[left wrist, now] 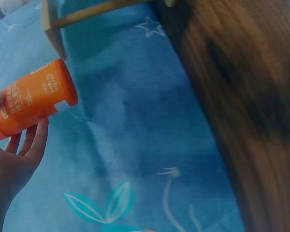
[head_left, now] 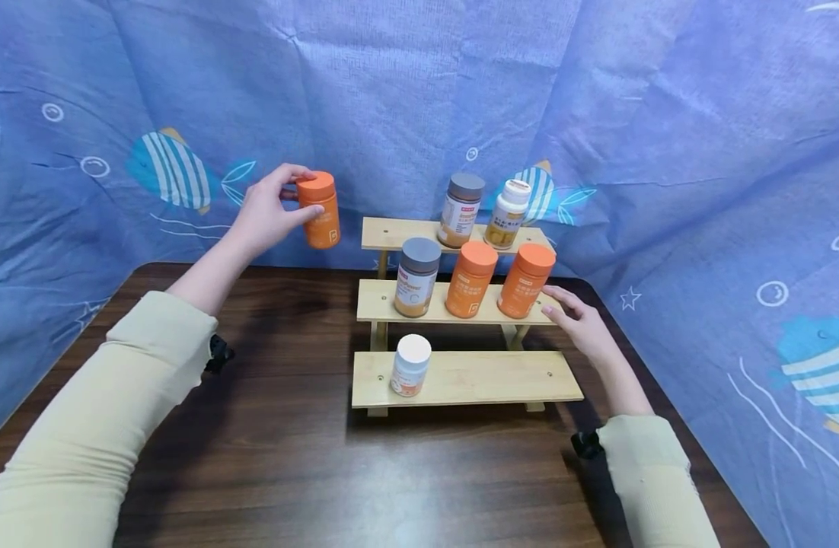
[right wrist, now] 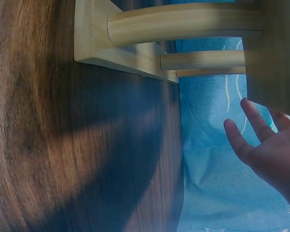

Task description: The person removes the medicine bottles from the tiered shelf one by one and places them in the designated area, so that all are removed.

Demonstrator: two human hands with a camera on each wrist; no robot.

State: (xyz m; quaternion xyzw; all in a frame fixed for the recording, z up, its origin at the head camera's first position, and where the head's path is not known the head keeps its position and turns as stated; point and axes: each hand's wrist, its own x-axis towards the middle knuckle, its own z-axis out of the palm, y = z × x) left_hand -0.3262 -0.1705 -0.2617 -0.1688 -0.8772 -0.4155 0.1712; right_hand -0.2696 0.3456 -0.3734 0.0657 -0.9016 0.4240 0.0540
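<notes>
My left hand (head_left: 265,211) grips an orange supplement bottle (head_left: 321,221) between thumb and fingers, raised in the air left of the wooden rack's top shelf (head_left: 407,234). In the left wrist view the same bottle (left wrist: 36,96) lies slantwise in the fingers, with white print on its side. My right hand (head_left: 580,323) is at the right end of the middle shelf (head_left: 374,301), thumb and fingers spread. Its fingertips come close to a second orange bottle (head_left: 525,281), which stands upright there. Another orange bottle (head_left: 471,280) and a grey-capped bottle (head_left: 416,278) stand beside that one.
Up on the top shelf are a grey-capped bottle (head_left: 460,211) and a white-capped bottle (head_left: 508,215). A small white bottle (head_left: 411,366) stands at the left of the bottom shelf (head_left: 495,377). The rack sits on a dark wood table (head_left: 289,457), backed by a blue fish-print cloth (head_left: 392,99).
</notes>
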